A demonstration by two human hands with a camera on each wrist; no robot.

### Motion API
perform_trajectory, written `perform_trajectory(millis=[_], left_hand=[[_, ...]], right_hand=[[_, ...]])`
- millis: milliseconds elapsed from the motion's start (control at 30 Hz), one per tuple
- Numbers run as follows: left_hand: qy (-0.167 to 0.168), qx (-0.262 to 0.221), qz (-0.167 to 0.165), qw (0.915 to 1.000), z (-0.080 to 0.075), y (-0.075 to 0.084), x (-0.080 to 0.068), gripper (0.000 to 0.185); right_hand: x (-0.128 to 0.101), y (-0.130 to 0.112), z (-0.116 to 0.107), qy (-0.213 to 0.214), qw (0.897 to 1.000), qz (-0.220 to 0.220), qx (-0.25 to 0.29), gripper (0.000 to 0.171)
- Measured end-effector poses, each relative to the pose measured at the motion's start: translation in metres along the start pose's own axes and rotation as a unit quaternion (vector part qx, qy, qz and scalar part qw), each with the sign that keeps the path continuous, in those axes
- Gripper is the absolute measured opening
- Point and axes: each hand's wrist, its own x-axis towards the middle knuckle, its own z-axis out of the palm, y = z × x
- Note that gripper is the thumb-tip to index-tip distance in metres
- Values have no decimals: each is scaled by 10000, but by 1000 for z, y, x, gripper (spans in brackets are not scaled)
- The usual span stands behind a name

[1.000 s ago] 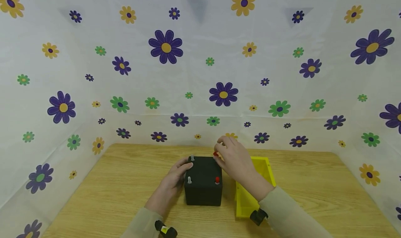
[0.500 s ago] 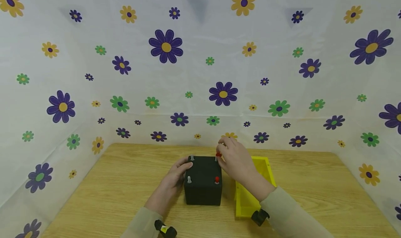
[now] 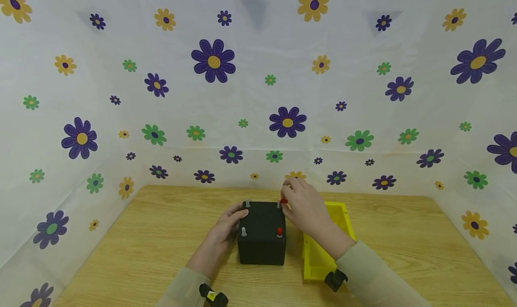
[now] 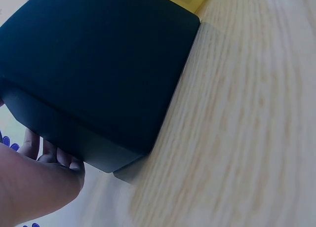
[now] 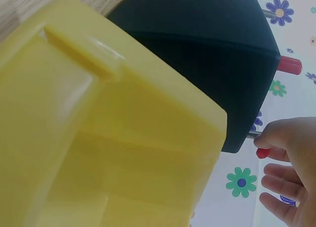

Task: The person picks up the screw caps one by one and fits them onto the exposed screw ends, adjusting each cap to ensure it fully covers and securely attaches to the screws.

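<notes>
A black box [image 3: 261, 221] stands on the wooden table with a metal bolt rising near each top corner. My left hand [image 3: 224, 228] grips its left side, thumb over the top edge; in the left wrist view those fingers [image 4: 48, 150] reach along the box's side. At the far right corner my right hand [image 3: 304, 206] pinches a small red cap [image 5: 263, 153], held just beside the bare bolt [image 5: 253, 134]. Another red cap [image 3: 280, 231] sits on the near right bolt. Both left bolts [image 3: 244, 231] are bare.
Right of the box, beneath my right forearm, is a yellow bin [image 3: 313, 273]; its contents are partly hidden. Wrist cameras [image 3: 334, 280] hang under both sleeves. A flowered sheet [image 3: 258, 87] closes off the back and sides of the wooden table [image 3: 157, 235].
The red cap in my right hand has come away from the far right bolt, slightly to the right, exposing that bolt. My left hand and the box have not moved.
</notes>
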Motion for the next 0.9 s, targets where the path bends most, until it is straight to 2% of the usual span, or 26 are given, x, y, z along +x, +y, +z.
perform_trajectory(millis=[200, 900], left_hand=[[77, 101, -42, 9999, 2, 2, 1, 35], [137, 113, -36, 9998, 5, 3, 1, 36]], right_hand=[[2, 4, 2, -54, 10000, 8, -10, 22], [7, 8, 0, -100, 9997, -42, 237, 21]])
